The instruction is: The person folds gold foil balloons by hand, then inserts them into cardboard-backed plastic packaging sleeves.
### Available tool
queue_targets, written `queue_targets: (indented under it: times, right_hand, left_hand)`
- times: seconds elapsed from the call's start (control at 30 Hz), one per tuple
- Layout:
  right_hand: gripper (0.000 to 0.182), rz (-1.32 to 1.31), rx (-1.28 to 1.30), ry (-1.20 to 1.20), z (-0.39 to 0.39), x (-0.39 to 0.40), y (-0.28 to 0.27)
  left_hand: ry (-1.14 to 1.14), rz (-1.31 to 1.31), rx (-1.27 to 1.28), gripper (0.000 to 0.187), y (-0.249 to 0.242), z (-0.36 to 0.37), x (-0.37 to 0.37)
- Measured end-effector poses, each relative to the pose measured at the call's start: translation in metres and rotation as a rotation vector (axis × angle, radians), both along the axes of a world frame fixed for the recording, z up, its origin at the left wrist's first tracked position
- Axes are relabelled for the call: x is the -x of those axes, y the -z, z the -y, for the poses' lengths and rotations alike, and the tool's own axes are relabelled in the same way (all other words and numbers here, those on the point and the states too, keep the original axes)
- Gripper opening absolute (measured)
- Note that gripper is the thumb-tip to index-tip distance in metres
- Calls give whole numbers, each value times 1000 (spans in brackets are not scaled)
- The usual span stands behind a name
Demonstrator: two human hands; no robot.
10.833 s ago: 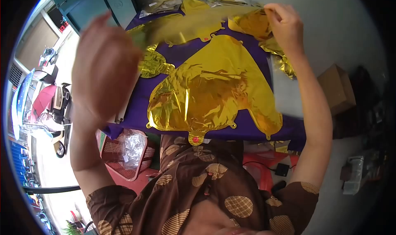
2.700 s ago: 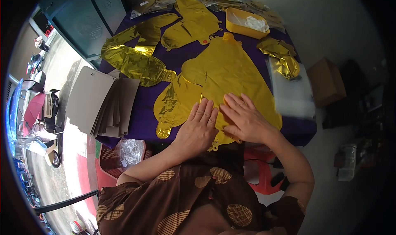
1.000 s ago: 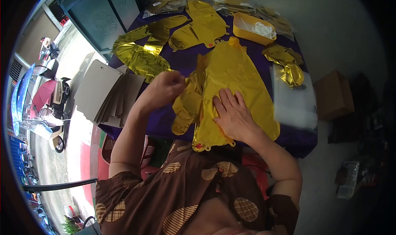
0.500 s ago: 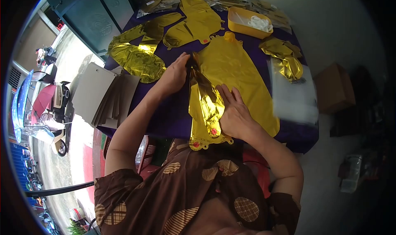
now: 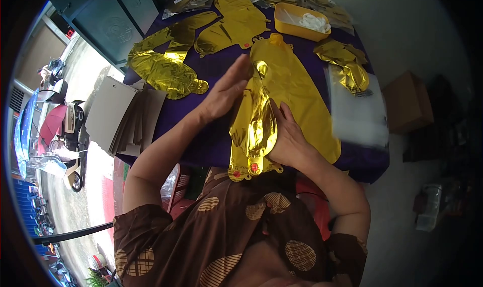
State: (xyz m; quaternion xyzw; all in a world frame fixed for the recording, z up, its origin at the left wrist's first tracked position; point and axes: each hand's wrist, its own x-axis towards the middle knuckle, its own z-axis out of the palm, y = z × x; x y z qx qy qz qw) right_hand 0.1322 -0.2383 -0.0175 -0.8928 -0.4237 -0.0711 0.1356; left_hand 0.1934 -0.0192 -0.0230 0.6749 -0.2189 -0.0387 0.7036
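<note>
A folded gold foil piece (image 5: 261, 128) lies near the table's front edge, over a larger flat gold foil sheet (image 5: 297, 85). My left hand (image 5: 228, 91) is at the foil's left side, fingers stretched out and pointing up, its edge against the upper part of the fold. On the right side my right hand (image 5: 289, 136) rests flat against the folded foil, its fingertips partly hidden behind the raised shiny layer. Red marks show at the foil's lower tabs. More gold foil shapes (image 5: 234, 22) lie at the back, and a crinkled one (image 5: 166, 65) lies at the left.
Grey-white cards (image 5: 113, 113) stand fanned at the left edge. At the back right is a yellow tray (image 5: 302, 31) with white ties. Clear plastic sheets (image 5: 357, 116) and crumpled gold foil (image 5: 347, 65) lie at the right. A cardboard box (image 5: 407, 100) stands beyond.
My left hand has shifted slightly right and its fingers have tilted toward the foil. The folded foil layer now stands more upright and narrower, its lower tab a little further left.
</note>
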Motion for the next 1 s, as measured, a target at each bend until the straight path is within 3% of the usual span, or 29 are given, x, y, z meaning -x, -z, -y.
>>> queue_targets:
  times: [0.17,0.27,0.5,0.8,1.0]
  right_hand:
    - [59,-28,6,30,3,-2,8]
    - [57,25,17,24,2,-2,11]
    - [56,-8,89,7,2,0,0]
    - [65,-60,69,15,0,-2,1]
    - [66,-56,53,-5,1,-2,0]
  left_hand:
    - [-195,360,-809,61,-2,-24,-5]
    - [-92,459,-999,64,-7,-14,5]
    - [101,447,-635,65,1,-6,-4]
    - [22,531,-1027,70,3,4,-3]
    - [57,523,-801,68,-2,7,-9]
